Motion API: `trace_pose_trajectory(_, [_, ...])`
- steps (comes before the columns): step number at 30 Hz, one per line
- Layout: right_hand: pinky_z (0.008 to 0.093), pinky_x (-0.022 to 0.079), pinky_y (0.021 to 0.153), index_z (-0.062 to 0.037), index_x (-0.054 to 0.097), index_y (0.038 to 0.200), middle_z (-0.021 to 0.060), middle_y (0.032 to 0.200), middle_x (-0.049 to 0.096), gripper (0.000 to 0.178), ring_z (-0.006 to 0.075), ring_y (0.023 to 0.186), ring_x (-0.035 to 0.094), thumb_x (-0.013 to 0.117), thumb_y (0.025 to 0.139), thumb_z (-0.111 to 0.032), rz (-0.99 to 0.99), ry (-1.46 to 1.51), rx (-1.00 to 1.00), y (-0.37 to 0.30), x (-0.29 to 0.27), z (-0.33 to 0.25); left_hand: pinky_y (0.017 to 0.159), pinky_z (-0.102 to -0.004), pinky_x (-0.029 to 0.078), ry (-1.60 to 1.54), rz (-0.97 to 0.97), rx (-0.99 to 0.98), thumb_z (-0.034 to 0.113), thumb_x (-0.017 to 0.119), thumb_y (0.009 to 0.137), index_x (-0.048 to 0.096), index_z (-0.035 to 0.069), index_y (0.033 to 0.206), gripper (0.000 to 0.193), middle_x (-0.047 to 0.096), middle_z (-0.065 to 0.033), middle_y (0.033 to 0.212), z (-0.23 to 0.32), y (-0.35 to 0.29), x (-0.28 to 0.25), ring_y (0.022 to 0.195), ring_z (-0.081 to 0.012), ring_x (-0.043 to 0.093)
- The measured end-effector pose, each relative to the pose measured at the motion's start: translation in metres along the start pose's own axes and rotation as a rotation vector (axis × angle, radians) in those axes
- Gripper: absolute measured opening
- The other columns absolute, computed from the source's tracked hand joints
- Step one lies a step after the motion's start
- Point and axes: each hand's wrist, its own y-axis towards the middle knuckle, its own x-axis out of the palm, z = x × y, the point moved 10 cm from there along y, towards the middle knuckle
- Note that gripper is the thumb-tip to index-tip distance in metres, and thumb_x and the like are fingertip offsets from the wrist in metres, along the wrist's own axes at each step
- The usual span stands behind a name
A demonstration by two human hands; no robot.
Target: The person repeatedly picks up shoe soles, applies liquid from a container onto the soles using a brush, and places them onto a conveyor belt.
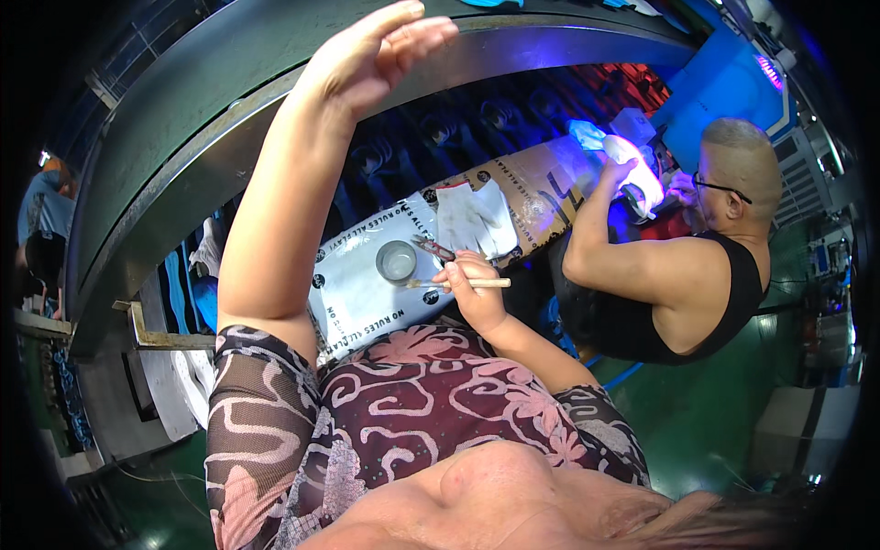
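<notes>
My left hand (pixel 374 62) is raised over the dark conveyor belt at the top, fingers stretched and nothing visible in them. My right hand (pixel 475 295) grips a small brush (pixel 492 283) with a pale wooden handle. The brush's tip points left, near the foot of a round grey cup (pixel 396 260). A pair of pliers or nippers (pixel 433 247) with dark and red parts lies beside the cup, close to my right fingers. Beyond them, white work gloves (pixel 475 218) rest on the printed plastic covering of the work surface (pixel 353 291).
At the right, another person (pixel 683 266) in a black sleeveless top handles a white item (pixel 637 174) under bright violet light, near a blue machine (pixel 720 92). A metal frame edge (pixel 188 170) borders the conveyor belt (pixel 229 60). White shoe-like pieces (pixel 192 380) sit at lower left.
</notes>
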Motion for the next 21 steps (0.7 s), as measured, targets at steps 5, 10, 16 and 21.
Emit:
trace_pose_trajectory(5, [0.0326,0.041,0.067,-0.0043,0.064,0.065,0.0042,0.055,0.055,0.028,0.0215,0.058,0.053,0.052,0.088,-0.015,0.013,0.018,0.007,0.000,-0.002,0.006,0.082,-0.0300,0.048,0.071,-0.165,-0.145,0.026,0.061,0.083,0.042,0.004,0.129,0.054,0.061,-0.0136,0.104,-0.050,-0.093,-0.041,0.094,-0.0216,0.061])
trace_pose_trajectory(10, [0.0320,0.040,0.065,-0.0027,0.064,0.067,0.0037,0.054,0.055,0.028,0.0178,0.059,0.053,0.050,0.089,-0.014,-0.023,0.151,0.130,-0.004,0.012,0.024,0.079,-0.0282,0.047,0.644,0.566,-0.162,0.021,0.061,0.084,0.047,0.003,0.124,0.046,0.061,-0.0118,0.102,-0.068,-0.256,-0.210,0.091,-0.0189,0.060])
trace_pose_trajectory(16, [0.0274,0.041,0.061,-0.0005,0.064,0.070,0.0054,0.059,0.056,0.030,0.0152,0.057,0.052,0.049,0.091,-0.015,-0.094,0.182,0.152,-0.007,0.039,0.025,0.072,-0.0327,0.048,1.442,1.077,-0.086,0.011,0.061,0.079,0.052,-0.001,0.113,0.037,0.060,-0.0164,0.101,-0.041,-0.448,-0.331,0.083,-0.0227,0.060])
trace_pose_trajectory(21, [0.0233,0.041,0.057,0.0007,0.064,0.076,0.0043,0.064,0.058,0.032,0.0099,0.059,0.052,0.047,0.093,-0.020,-0.124,0.157,0.223,-0.011,0.040,0.050,0.067,-0.0389,0.047,1.497,1.120,-0.493,0.022,0.061,0.075,0.055,-0.002,0.101,0.035,0.062,-0.0182,0.081,-0.088,-0.482,-0.379,0.072,-0.0310,0.060])
